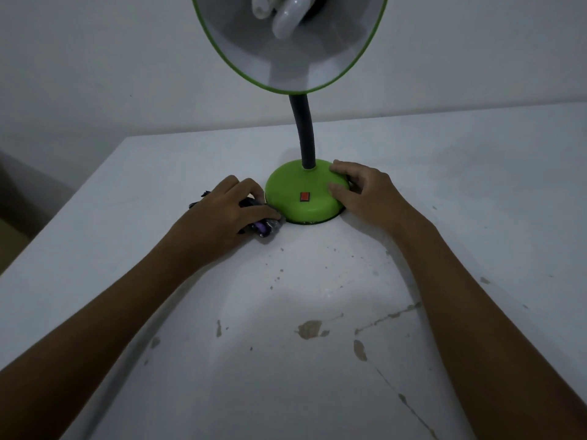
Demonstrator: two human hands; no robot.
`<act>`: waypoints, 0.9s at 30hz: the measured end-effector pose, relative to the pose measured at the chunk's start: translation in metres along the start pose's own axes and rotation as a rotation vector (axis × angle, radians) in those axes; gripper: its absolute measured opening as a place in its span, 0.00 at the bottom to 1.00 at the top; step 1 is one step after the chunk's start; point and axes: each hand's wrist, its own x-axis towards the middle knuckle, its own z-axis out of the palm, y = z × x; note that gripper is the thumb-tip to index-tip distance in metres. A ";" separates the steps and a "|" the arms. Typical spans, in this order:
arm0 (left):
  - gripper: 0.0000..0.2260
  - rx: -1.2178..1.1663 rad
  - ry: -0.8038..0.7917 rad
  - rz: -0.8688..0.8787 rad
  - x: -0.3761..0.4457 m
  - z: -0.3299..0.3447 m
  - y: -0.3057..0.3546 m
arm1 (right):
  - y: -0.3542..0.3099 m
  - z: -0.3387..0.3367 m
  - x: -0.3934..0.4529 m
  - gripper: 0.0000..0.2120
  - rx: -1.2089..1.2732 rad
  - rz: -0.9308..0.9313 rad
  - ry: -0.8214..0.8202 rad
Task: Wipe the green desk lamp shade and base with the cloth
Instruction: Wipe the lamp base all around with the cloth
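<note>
A green desk lamp stands on a white table. Its round green base (298, 188) carries a red switch (305, 196). A dark flexible neck (303, 131) rises to the green-rimmed shade (359, 55), which faces me and shows a white bulb (282, 14). My left hand (228, 214) grips a bunched cloth (265, 227), dark with purple and grey, on the table against the base's lower left edge. Most of the cloth is hidden under the hand. My right hand (362, 192) holds the right side of the base, thumb and fingers curled over its top.
The white table (286, 312) has chipped, stained patches near its front middle and right. Its left edge (79, 192) drops off to a darker floor area. A plain white wall (111, 58) stands just behind the table.
</note>
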 end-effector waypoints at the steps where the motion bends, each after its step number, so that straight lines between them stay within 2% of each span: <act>1: 0.16 -0.006 0.012 -0.011 0.000 0.001 0.000 | 0.000 0.000 0.000 0.22 -0.003 -0.002 0.000; 5: 0.15 -0.018 0.033 -0.041 -0.002 0.004 0.001 | 0.000 0.000 0.000 0.22 0.000 0.002 0.015; 18: 0.11 -0.104 0.088 -0.299 -0.001 0.009 -0.006 | -0.001 0.001 -0.001 0.21 -0.009 -0.005 0.026; 27: 0.10 -0.199 0.015 -0.536 0.020 0.013 -0.015 | -0.002 0.000 -0.002 0.21 -0.005 0.000 0.023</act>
